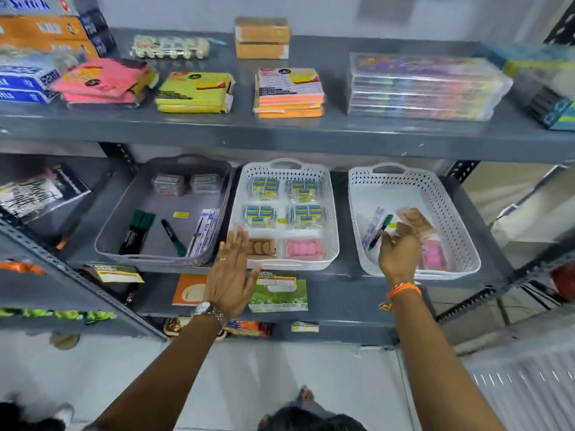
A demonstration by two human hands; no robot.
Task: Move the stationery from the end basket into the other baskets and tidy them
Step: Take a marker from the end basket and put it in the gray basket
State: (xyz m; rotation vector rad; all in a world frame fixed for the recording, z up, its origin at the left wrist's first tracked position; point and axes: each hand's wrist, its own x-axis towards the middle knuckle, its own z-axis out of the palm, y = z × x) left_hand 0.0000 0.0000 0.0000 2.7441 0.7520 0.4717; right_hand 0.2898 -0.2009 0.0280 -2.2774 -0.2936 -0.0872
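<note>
Three baskets stand on the middle shelf. The right end white basket holds a green marker, a blue pen pack, a brown eraser pack and a pink eraser pack. My right hand hovers over its front, fingers apart, holding nothing. The middle white basket holds several blue-yellow packs, a brown pack and a pink pack. My left hand is flat and open at that basket's front left corner. The grey basket holds markers and pen packs.
The upper shelf carries sticky-note stacks in pink, yellow and orange, plus clear pen boxes. A lower shelf holds paper packs. Metal uprights frame both sides. The floor lies below.
</note>
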